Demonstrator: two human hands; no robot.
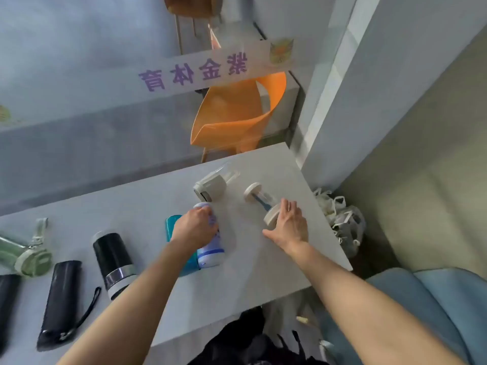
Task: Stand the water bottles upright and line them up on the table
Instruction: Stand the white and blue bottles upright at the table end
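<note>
Several bottles lie on their sides on the white table (276,259). My left hand (193,229) is closed over a white and blue bottle (210,252), which lies against a teal bottle (171,226). My right hand (290,223) rests its fingers on the near cream cap of a clear bottle (259,198), thumb spread wide on the table. A clear bottle with a white lid (210,187) lies behind. To the left lie a black bottle with a silver band (113,259), a black bottle with a strap (60,299) and a green bottle (29,259).
The table's right edge runs close to my right hand, with white bags (342,222) on the floor below it. An orange chair (237,114) stands behind a glass wall. A blue seat (434,299) and a dark bag (250,343) are near me.
</note>
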